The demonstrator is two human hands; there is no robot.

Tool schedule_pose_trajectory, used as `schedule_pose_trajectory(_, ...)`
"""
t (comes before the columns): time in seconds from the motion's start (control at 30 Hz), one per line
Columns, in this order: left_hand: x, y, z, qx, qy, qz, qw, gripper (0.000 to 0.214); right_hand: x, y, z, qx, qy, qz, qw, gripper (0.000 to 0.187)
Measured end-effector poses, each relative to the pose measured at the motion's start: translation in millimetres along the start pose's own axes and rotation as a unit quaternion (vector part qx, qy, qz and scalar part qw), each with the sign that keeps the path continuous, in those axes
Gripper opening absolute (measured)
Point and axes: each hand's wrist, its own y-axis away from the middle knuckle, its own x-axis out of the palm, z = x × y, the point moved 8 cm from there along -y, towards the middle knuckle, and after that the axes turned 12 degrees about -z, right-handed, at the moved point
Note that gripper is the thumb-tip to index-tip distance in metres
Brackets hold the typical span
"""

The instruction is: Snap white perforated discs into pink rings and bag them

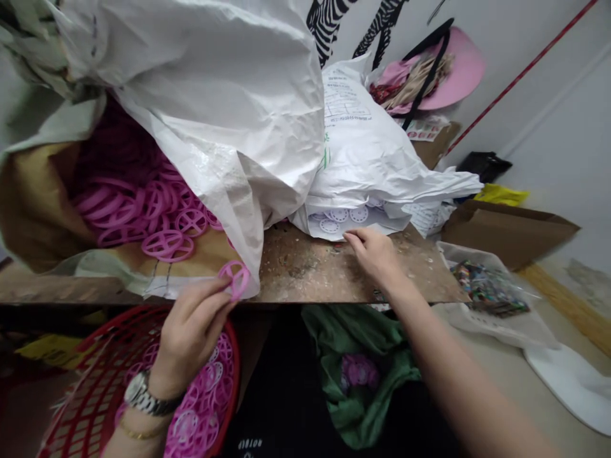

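Left hand (191, 334), centre-left, pinches a pink wheel (238, 278).
Light pinch suits; whether the right hand (377, 253), by the white bag (365, 149), grips anything, I can't tell.

We lose part of one pink wheel (239, 280) behind the fingers of the left hand (195, 324). We cannot tell whether the right hand (375, 251) pinches anything at the mouth of the white sack (382, 149), whose small print we cannot read. The large white bag (210, 83) covers some of the heaped wheels (119, 203) and runs past the top edge. The bottom edge cuts off the red basket (93, 388), and we find the tiny coloured pieces (489, 289) too blurred to name.
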Motion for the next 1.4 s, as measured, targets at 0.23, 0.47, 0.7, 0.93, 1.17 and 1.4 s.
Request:
schedule_pose_trajectory(0.23,15.0,15,-38,0.009,0.122,0.035,0.992,0.027,45,-41,-10,0.078,0.202,0.052,0.975,0.065)
schedule_pose_trajectory(0.47,58.7,20,-61,0.032,0.148,0.098,0.984,0.02,66,-45,-28,0.195,0.174,0.071,0.962,0.056)
schedule_pose_trajectory(0.7,91.0,-1,-50,0.021,0.153,0.108,0.982,0.012,51,-52,-47,0.225,-0.019,0.046,0.973,0.021)
schedule_pose_trajectory(0.93,107.7,-4,-41,0.024,0.153,0.12,0.981,0.011,21,18,-8,0.303,-0.403,0.127,0.854,0.035)
schedule_pose_trajectory(1.17,109.7,-8,-48,0.007,0.161,0.099,0.982,0.01,31,81,18,0.338,-0.451,0.177,0.807,0.04)
schedule_pose_trajectory(1.4,120.6,1,-29,-0.221,0.259,0.046,0.939,0.029,27,82,17,0.32,-0.504,0.104,0.795,0.039)
